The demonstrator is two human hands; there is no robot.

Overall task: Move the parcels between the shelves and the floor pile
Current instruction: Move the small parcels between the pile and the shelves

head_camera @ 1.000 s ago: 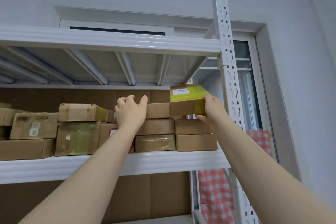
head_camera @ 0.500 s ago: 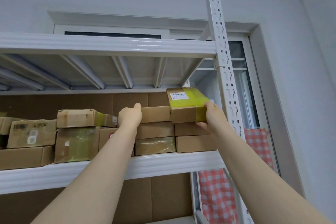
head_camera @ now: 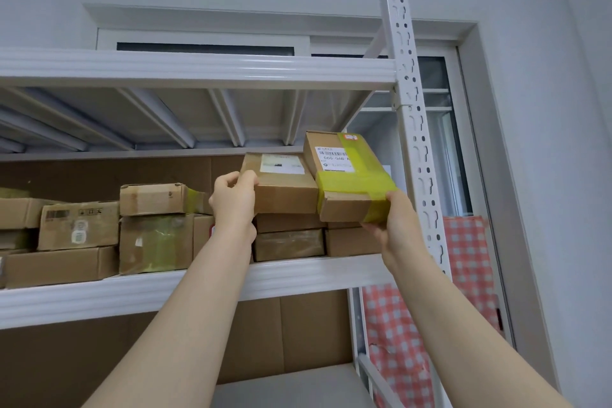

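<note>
A: White walls, a white metal rack seen from below, and the middle shelf (head_camera: 159, 291) loaded with boxes. What's nearest?

B: Two bare forearms reaching up. The left hand (head_camera: 233, 205) curls round the near left corner of a plain brown parcel (head_camera: 284, 189). The right hand (head_camera: 399, 228) grips the near right corner of a yellow-taped parcel (head_camera: 351, 185), thumb on its side, fingers beneath.

A: Why one hand each?

B: The two parcels lie side by side, touching, on top of the short stacks at the shelf's right end. One hand apiece would let both come off together, I'd judge. Both tilt with their near ends low and labels showing, which suits drawing them toward the person.

A: Are they clear of the boxes underneath?

B: Hard to say, because the hands hide the contact line. The yellow one's near end juts out past the lower box (head_camera: 351, 242).

A: And the right hand so low at the corner?

B: It takes the weight and can steer past the slotted upright (head_camera: 410, 116) just beside it.

A: Further back?

B: Stacked parcels (head_camera: 152, 235) to the left, a cardboard lining (head_camera: 99, 172), then a window (head_camera: 443, 149) and a red checked cloth (head_camera: 463, 258). No floor pile is in view.
</note>
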